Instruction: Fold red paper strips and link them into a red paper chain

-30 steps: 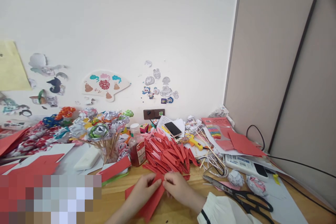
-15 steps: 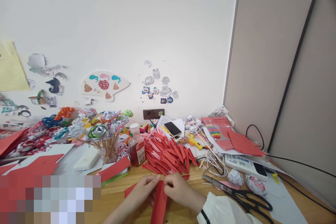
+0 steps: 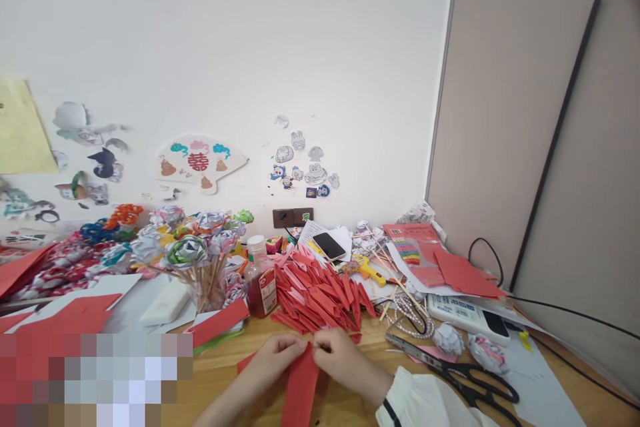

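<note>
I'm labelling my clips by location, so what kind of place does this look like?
Probably a paper-craft table in a home or small studio: there are paper flowers, a heap of folded red strips and scissors.

1. A red double-happiness sign, "囍" (image 3: 198, 161), stands on the white fan-shaped cutout (image 3: 229, 155) on the wall (image 3: 350, 47).
2. The bottle's red label (image 3: 269, 288) carries print too small to read.
3. Lettering on the red packet (image 3: 420, 235) is illegible.
4. Blue print on the white box-like item (image 3: 456, 310) is too blurred to read.
5. The printed sheet (image 3: 312, 231) beside the phone (image 3: 329, 246) has unreadable lines.
</note>
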The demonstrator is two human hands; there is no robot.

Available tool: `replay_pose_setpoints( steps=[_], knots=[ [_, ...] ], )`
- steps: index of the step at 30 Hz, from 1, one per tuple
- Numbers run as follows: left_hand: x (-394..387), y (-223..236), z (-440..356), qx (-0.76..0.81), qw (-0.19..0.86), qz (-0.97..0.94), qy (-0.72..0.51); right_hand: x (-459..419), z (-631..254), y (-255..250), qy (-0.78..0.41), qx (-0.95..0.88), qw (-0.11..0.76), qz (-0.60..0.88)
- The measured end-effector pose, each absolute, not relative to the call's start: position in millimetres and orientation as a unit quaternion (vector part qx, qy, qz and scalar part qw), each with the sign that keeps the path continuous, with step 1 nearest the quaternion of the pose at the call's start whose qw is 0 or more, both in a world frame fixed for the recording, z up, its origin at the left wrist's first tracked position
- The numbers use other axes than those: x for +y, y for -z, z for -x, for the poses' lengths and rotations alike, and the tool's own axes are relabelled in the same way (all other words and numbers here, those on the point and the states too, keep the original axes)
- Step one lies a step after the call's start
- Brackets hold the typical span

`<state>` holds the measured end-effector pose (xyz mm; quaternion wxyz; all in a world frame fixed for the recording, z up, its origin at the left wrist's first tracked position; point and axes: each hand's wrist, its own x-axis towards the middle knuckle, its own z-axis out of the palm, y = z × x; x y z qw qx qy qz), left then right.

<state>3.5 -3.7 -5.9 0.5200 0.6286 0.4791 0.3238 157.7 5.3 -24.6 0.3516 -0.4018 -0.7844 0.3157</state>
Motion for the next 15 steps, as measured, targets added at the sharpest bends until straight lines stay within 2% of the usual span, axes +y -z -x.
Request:
replay_pose_setpoints(
  steps=[5,15],
  knots=[
    [-5.6,8.3,-3.2,0.446,0.611,-0.574,-0.314,6.1,-158.0,26.7,-0.299,-0.783,0.354,0.416],
    [-8.4,4.4,-3.7,0.411,0.668,-0.528,-0.325,8.2,-158.9,28.4,-0.293,-0.782,0.34,0.432]
  ],
)
